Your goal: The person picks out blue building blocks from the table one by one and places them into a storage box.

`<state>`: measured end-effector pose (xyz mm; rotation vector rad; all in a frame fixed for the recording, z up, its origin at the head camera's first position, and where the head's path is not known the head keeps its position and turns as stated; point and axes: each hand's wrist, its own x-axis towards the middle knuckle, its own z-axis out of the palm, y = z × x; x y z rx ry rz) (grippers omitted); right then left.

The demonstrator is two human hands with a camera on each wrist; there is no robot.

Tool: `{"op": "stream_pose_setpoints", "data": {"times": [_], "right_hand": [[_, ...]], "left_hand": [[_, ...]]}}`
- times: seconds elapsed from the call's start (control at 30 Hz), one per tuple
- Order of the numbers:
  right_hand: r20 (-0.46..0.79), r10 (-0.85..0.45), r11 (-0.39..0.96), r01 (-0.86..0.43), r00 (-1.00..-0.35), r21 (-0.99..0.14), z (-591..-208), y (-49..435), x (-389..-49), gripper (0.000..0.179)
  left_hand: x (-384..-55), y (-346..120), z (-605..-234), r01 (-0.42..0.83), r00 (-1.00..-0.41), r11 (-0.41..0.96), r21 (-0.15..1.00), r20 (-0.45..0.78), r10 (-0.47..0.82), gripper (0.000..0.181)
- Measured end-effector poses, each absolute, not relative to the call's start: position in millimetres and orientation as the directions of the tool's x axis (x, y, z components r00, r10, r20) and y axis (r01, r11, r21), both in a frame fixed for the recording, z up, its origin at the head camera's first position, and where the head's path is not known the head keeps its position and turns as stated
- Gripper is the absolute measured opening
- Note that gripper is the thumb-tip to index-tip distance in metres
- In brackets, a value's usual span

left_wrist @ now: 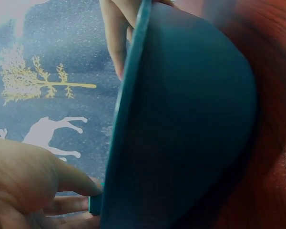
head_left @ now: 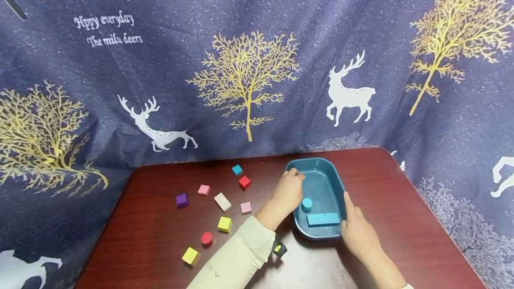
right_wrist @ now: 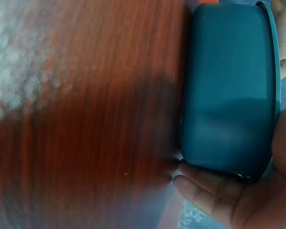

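A blue tray [head_left: 321,191] lies on the table, holding a short blue cylinder [head_left: 307,204] and a long blue block [head_left: 323,219]. My left hand [head_left: 289,191] is over the tray's left rim. Between its thumb and fingers it pinches a small blue block [left_wrist: 95,203], seen in the left wrist view right at the rim; in the head view the hand hides this piece. On the tray's right side my right hand [head_left: 360,233] grips the wall, its fingers [right_wrist: 205,191] along the outside in the right wrist view.
Left of the tray lie yellow blocks [head_left: 225,224], pink blocks [head_left: 246,208], a red block [head_left: 244,183], a red cylinder [head_left: 206,239], a white block [head_left: 222,202], a purple block [head_left: 182,200] and a blue block [head_left: 237,170]. A patterned curtain [head_left: 281,115] hangs behind the table.
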<state>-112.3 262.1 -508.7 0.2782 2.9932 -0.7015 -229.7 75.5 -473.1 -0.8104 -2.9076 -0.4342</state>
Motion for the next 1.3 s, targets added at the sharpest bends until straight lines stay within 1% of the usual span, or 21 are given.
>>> {"op": "stream_pose_setpoints", "data": {"times": [0.43,0.77,0.9,1.07,1.3], "right_hand": [[-0.093,0.167,0.881,0.191,-0.982,-0.432,-510,263,-113,0.074],[-0.093,0.17,0.876,0.193,-0.981,-0.442,-510,263,-113,0.075],[-0.088,0.172,0.875,0.194,-0.981,-0.443,-510,262,-112,0.075],[-0.08,0.171,0.876,0.189,-0.982,-0.444,-510,262,-112,0.074],[-0.077,0.174,0.875,0.19,-0.982,-0.444,-510,262,-112,0.074]], "left_hand": [[-236,80,-486,0.593,-0.803,0.79,0.157,0.185,0.566,0.03],[-240,86,-493,0.589,-0.806,0.8,0.111,0.155,0.572,0.027],[-242,88,-495,0.6,-0.799,0.794,0.101,0.12,0.589,0.026],[-245,89,-498,0.635,-0.772,0.769,0.076,0.108,0.627,0.026],[-252,91,-502,0.69,-0.721,0.724,0.012,0.102,0.686,0.023]]}}
